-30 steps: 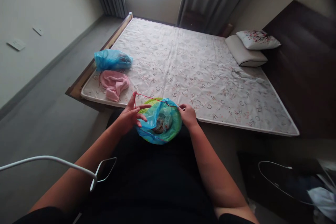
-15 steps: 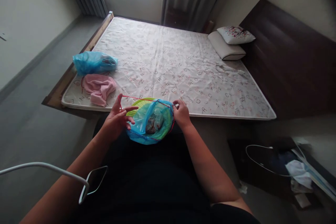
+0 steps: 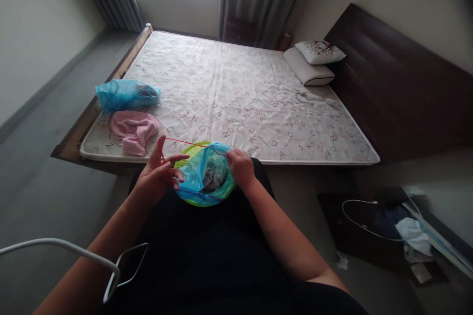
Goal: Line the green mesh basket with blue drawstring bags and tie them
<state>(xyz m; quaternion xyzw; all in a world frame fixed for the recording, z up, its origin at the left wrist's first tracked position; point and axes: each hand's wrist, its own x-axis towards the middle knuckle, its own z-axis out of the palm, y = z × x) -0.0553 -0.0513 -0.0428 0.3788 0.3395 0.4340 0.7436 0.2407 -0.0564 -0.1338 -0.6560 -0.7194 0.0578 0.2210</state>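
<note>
A green plastic basket lined with a blue plastic bag is on my lap; dark crumpled stuff lies in the bag. From the bag's rim a red string stretches to my left hand, looped over a raised finger, the other fingers spread toward the basket. My right hand pinches the bag's far right edge, where the string also runs. Exactly what lies between those fingertips is hidden.
Ahead is a bed with a bare patterned mattress. A pink cloth and another blue bag lie at its left, pillows at the right. A white cable crosses by my left arm.
My right hand has moved left along the bag's rim, its fingers now closed at the far edge. The string is still looped on my left hand. The view has shifted slightly.
</note>
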